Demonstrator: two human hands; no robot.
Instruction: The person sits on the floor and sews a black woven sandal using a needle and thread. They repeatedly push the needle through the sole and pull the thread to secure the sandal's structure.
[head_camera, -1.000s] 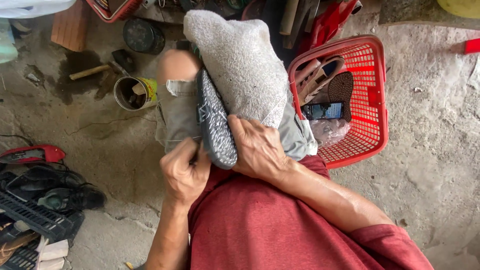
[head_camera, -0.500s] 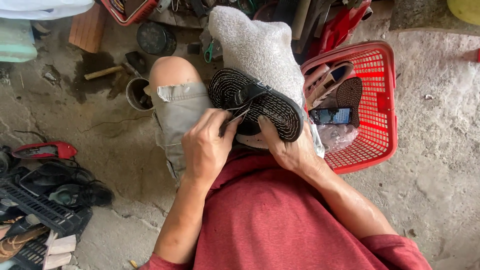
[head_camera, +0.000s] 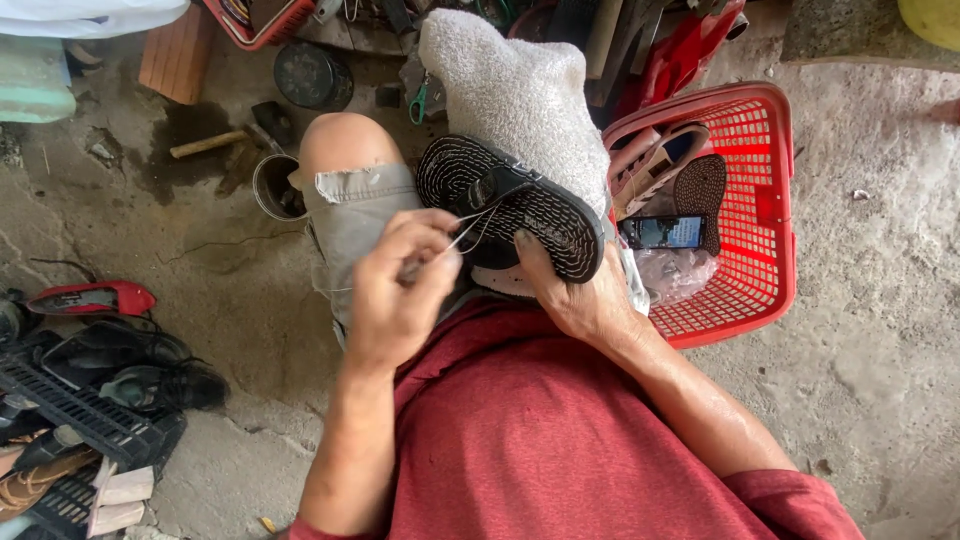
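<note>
1. One black sandal (head_camera: 510, 205) lies sole-up on my lap cloth, my right hand (head_camera: 580, 295) gripping its edge.
2. My left hand (head_camera: 400, 295) pinches one thread (head_camera: 470, 228).
3. The sandal, on edge a second ago, is now flat.

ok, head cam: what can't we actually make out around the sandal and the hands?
- Tool in left hand: hidden by curled fingers, head view.
- Thread at black sandal: too thin to trace its end.
- Right hand fingers: hidden beneath the sandal.
- Red basket contents: partly hidden by towel.
</note>
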